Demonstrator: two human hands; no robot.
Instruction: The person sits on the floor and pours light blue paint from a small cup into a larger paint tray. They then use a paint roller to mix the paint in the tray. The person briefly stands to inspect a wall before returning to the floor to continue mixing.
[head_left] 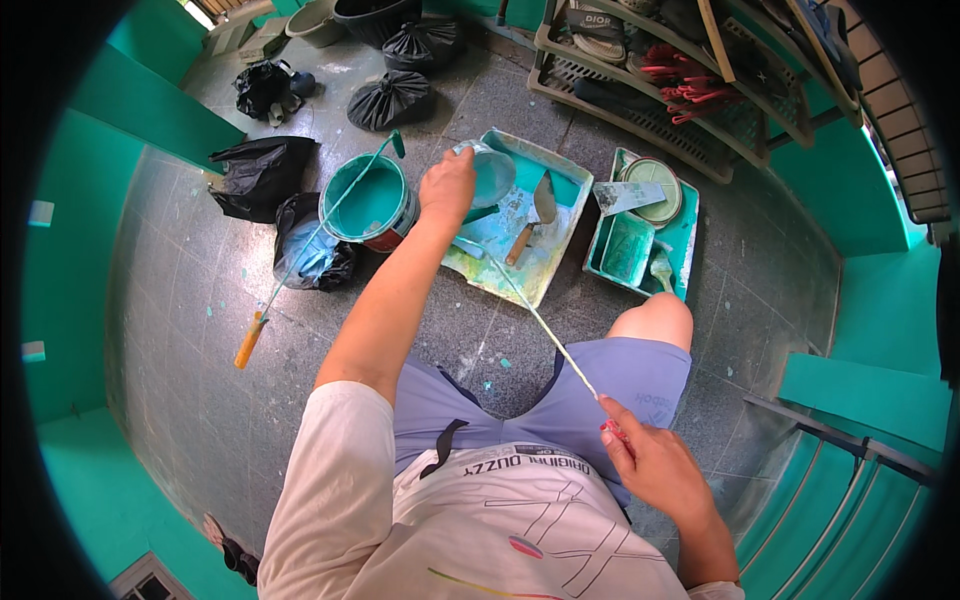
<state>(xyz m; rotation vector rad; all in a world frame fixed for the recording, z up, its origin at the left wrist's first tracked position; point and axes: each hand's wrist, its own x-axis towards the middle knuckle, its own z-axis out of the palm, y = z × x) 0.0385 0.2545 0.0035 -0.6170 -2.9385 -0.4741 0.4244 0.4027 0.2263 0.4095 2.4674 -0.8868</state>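
Note:
My left hand (447,187) is closed on a clear plastic tub (490,178) smeared with teal, held tilted over the paint tray (570,168). In my right hand (650,455) is the handle of a long-rod paint roller (540,318); its far end reaches the tray's near left part, where its head is hard to make out. Beside my left forearm stands a bucket of teal paint (368,205). Across that bucket lies a second roller (300,258) with an orange handle. A trowel (543,200) with a wooden handle rests in the paint tray.
To the right, a second tray (688,225) holds a small teal tub (627,250), a round can lid (655,203), a scraper (627,196) and a brush (661,268). Black bags (265,178) lie at the left and back. A shoe rack (640,95) stands at the far right.

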